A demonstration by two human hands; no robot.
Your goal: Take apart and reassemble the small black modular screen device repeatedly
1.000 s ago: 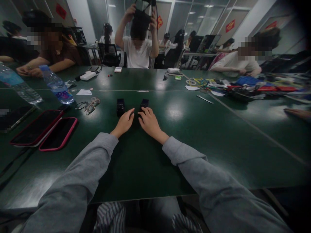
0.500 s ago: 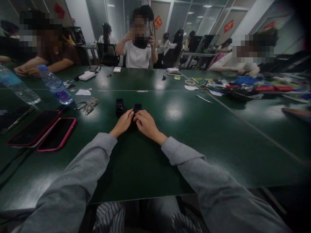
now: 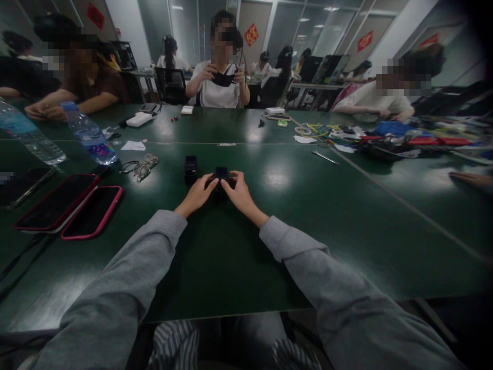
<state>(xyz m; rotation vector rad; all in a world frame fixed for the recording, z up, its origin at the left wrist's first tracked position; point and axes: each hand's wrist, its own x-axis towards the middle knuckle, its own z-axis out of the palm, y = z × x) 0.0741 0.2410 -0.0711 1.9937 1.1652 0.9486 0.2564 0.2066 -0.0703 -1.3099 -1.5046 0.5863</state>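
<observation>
Pinching a small black box-shaped device (image 3: 221, 174) from both sides, the left hand (image 3: 197, 194) and right hand (image 3: 239, 191) close their fingers on it, steadying it low over the dark green surface (image 3: 308, 216) beside a second black block (image 3: 190, 167).

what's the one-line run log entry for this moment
left hand: on small black device | right hand: same device | second black device: apart, on table

Both hands met at the middle, arms stretched forward in grey sleeves.

The left hand (image 3: 197, 195) and right hand (image 3: 239, 193) lay close together, fingertips curled inward towards each other and pinching from either side around a small black block-shaped device (image 3: 221, 173). Wrists were bare below the cuffs; both forearms angled inward from the lower corners, converging at that device.
</observation>
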